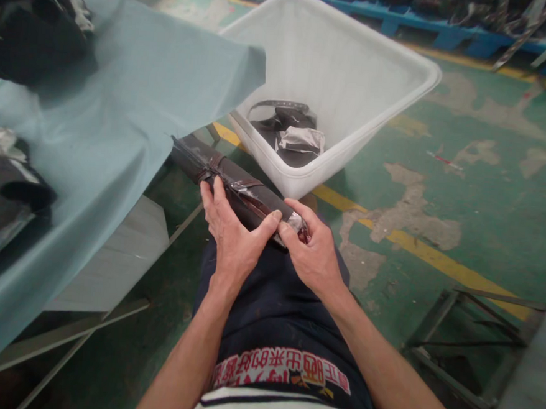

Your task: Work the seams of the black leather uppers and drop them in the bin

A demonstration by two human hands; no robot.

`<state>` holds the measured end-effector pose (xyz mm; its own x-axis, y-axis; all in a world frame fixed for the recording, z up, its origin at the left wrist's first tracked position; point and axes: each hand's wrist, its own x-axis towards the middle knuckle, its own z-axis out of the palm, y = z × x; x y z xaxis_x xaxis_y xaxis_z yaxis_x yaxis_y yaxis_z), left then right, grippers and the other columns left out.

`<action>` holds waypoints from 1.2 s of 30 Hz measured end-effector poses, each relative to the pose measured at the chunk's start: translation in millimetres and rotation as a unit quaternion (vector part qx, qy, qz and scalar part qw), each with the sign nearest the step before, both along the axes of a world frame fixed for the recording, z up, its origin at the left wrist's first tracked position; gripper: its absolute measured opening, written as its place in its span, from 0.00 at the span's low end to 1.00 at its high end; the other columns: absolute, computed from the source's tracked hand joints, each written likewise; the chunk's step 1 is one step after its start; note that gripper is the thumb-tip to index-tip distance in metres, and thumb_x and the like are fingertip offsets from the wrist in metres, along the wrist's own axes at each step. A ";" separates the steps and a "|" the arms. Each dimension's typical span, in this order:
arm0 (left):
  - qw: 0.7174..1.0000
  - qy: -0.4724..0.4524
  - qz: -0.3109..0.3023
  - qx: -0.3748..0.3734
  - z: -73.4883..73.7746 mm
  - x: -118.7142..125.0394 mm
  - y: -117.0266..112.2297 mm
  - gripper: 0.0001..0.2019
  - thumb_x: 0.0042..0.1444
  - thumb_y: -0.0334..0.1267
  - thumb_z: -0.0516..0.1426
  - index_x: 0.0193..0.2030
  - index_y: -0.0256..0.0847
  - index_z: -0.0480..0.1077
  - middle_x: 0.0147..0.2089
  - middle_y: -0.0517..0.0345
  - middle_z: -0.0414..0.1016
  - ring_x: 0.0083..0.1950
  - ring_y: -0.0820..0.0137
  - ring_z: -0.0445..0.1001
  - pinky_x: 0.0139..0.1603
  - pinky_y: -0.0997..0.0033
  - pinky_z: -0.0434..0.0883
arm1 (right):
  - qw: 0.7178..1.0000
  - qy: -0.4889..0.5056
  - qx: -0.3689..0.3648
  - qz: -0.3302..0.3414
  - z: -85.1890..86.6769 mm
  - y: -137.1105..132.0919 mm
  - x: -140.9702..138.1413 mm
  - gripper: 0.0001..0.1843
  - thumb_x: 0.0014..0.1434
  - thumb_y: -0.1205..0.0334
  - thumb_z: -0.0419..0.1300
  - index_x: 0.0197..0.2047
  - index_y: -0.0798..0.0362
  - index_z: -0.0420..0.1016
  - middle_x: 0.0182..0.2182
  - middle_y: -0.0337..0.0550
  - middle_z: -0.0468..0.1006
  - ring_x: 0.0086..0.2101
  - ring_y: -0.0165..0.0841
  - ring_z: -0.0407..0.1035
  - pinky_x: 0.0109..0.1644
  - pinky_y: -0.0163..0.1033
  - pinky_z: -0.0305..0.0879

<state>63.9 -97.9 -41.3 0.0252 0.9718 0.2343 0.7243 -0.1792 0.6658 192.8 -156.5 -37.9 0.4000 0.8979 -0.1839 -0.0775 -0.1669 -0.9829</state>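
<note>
A long dark roll (pixel 268 195) slants across in front of my lap, with a thin brown tie around it and a split along its side. Its far left end reaches under the edge of the pale blue cloth. My left hand (pixel 236 230) is closed on the roll's middle, fingers on the near side and thumb toward the right. At the right end, beside a silvery patch, my right hand (pixel 312 241) grips the roll between thumb and fingers. What lies inside the roll is hidden.
A white plastic bin (pixel 357 67) stands ahead with dark items and a silvery packet (pixel 300 140) inside. Pale blue cloth (pixel 136 76) covers the table at left, bearing dark bundles (pixel 11 205). A metal-framed stool (pixel 473 343) is at lower right; blue pallets (pixel 416 35) lie behind.
</note>
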 end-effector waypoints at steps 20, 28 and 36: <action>0.991 -0.057 0.051 0.113 -11.5 -14.8 37.9 0.37 0.61 0.49 0.68 0.71 0.41 0.60 0.72 0.37 0.63 0.77 0.52 0.63 0.77 0.48 0.66 | 1.000 0.011 -0.012 0.015 -1.7 0.2 4.5 0.31 0.59 0.48 0.68 0.61 0.55 0.81 0.47 0.44 0.87 0.41 0.36 0.81 0.49 0.43 0.81; 0.999 -0.040 -0.012 0.021 -3.4 0.3 5.4 0.59 0.49 0.47 0.74 0.81 0.47 0.45 0.86 0.33 0.37 0.88 0.40 0.39 0.84 0.36 0.48 | 0.999 -0.023 -0.032 0.015 1.9 -1.9 6.1 0.29 0.60 0.46 0.68 0.61 0.52 0.81 0.50 0.46 0.87 0.45 0.37 0.82 0.53 0.44 0.80; 0.994 -0.075 0.038 0.074 1.9 -13.8 40.9 0.25 0.57 0.42 0.67 0.59 0.43 0.65 0.66 0.43 0.65 0.72 0.54 0.66 0.78 0.50 0.63 | 0.998 -0.040 -0.054 0.010 4.8 -2.7 6.2 0.31 0.59 0.44 0.69 0.60 0.54 0.82 0.47 0.46 0.87 0.41 0.37 0.81 0.48 0.44 0.79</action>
